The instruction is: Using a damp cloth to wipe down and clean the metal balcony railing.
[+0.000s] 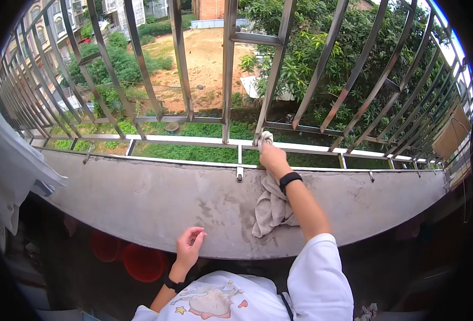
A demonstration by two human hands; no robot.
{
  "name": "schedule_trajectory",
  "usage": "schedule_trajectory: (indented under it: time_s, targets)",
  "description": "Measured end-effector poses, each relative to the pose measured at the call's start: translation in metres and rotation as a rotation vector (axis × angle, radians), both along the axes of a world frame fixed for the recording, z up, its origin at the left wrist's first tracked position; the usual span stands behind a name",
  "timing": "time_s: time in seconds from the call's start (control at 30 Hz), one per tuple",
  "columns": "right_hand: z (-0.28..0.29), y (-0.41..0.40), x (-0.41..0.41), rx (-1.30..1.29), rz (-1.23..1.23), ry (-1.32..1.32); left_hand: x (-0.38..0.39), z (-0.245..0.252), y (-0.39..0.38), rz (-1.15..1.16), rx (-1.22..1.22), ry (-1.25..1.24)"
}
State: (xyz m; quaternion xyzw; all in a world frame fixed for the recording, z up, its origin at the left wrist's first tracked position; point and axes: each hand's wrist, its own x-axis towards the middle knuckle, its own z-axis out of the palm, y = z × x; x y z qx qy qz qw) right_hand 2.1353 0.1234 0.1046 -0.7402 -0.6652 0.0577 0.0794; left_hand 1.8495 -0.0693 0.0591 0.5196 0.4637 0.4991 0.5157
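Observation:
My right hand (274,159) grips one end of a grey cloth (274,204), which bunches up past my fingers against the foot of a metal railing bar (274,86). The rest of the cloth trails down over the concrete ledge (148,192) under my forearm. Dark damp patches mark the ledge beside it. My left hand (190,244) hovers near the ledge's inner edge, fingers loosely curled and holding nothing I can see. A black band sits on each wrist.
White fabric (20,164) hangs at the left. Red buckets (144,261) stand below the ledge. Metal brackets (239,174) fasten the railing to the concrete. A brown board (452,132) and a thin wire are at the far right. Trees (364,60) and bare ground lie beyond the bars.

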Motion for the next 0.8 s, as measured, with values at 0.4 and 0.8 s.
schedule_trajectory:
  time_s: [0.4,0.8]
  targets:
    - [-0.004,-0.029,0.152,-0.117,-0.101,-0.342,0.001,0.004,0.001,0.067,0.042,0.181]
    - [-0.004,-0.032,0.15,-0.181,0.032,-0.063,0.008,0.003,0.001,0.157,0.128,0.285]
